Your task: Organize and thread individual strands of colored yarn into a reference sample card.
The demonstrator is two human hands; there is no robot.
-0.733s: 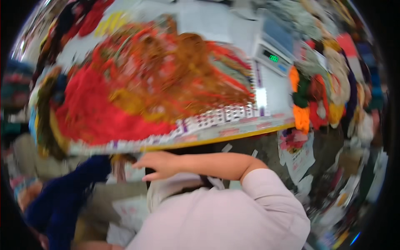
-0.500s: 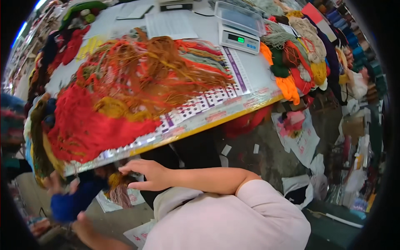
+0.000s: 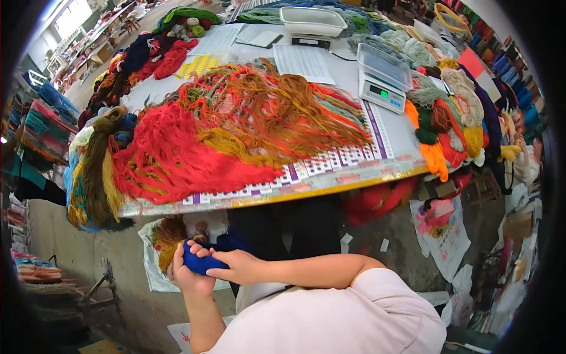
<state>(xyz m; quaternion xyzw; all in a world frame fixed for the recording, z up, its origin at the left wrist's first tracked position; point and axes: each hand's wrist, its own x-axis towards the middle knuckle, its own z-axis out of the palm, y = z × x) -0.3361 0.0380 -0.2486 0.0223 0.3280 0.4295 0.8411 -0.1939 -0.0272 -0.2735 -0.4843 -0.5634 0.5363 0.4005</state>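
A bundle of dark blue yarn (image 3: 199, 259) is held in front of my body, just off the table's near edge. My left hand (image 3: 190, 278) wraps its fingers round the bundle from the left. From the right, my right hand (image 3: 236, 267) grips the same yarn, thumb and fingers pressed on it. Some loose blue strands hang behind the right hand. On the table, a wide heap of red yarn (image 3: 177, 153) lies beside brown and orange strands (image 3: 295, 112), spread over punched white cards (image 3: 306, 169).
A digital scale with a clear tray (image 3: 382, 94) stands at the table's right, near another scale (image 3: 312, 23). Skeins (image 3: 94, 171) hang over the left edge, and orange yarn (image 3: 433, 159) over the right. On the floor, a white bag (image 3: 154, 268) holds yarn.
My left hand has brought the blue yarn from the far left to the middle. My right hand, free before, now grips it too. The view has shifted, showing more of the room.
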